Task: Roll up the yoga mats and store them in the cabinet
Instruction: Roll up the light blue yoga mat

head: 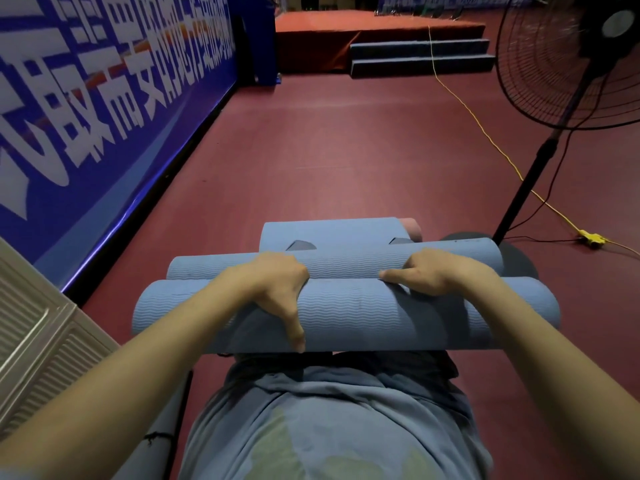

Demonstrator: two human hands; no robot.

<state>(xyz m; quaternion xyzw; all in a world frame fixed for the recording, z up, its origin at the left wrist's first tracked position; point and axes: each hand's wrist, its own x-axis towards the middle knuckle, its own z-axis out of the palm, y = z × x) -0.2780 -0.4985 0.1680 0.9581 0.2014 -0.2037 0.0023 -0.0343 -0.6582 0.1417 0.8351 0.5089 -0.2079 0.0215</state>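
Both hands, left [273, 289] and right [433, 275], grip two blue ribbed foam rolled mats [363, 317] mid-length; light, squashy, ends overhang each grip.

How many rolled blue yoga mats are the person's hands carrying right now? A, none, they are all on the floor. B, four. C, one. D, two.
D: the left hand and right hand both grip where the near rolled mat meets the far rolled mat; a third blue mat shows beyond them, and whether it is carried cannot be told.
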